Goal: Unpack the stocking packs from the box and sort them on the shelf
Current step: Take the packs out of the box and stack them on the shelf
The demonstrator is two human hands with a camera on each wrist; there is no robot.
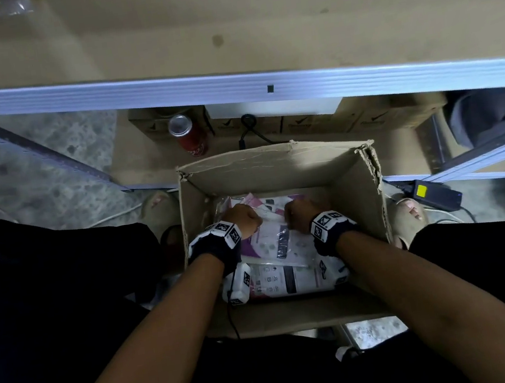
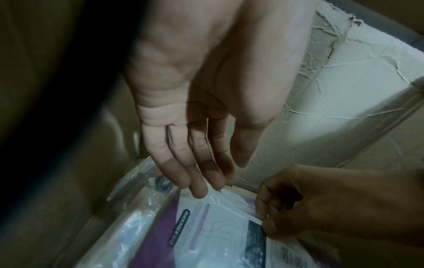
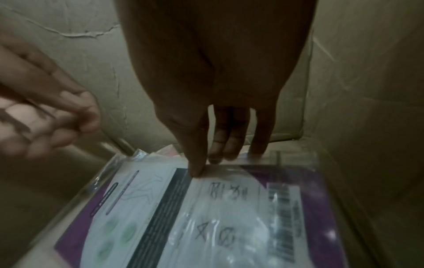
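An open cardboard box (image 1: 274,168) stands on the floor between my feet. White and purple stocking packs in clear plastic lie stacked flat inside it. Both hands are down in the box at the far edge of the top pack (image 1: 276,240) (image 2: 218,226) (image 3: 218,217). My right hand (image 1: 301,213) (image 3: 206,163) (image 2: 286,208) pinches that edge, thumb on top and fingers behind it. My left hand (image 1: 244,220) (image 2: 206,181) has straight fingers, tips at the pack's far left corner, holding nothing. A bare tan shelf board (image 1: 220,17) with a pale metal front rail spans the view above the box.
Under the shelf stand a red drinks can (image 1: 190,136), a black cable (image 1: 249,130) and a row of brown cartons (image 1: 364,117). On the floor to the box's right lies a black power adapter (image 1: 433,193) with a yellow label. My sandalled feet (image 1: 410,214) flank the box.
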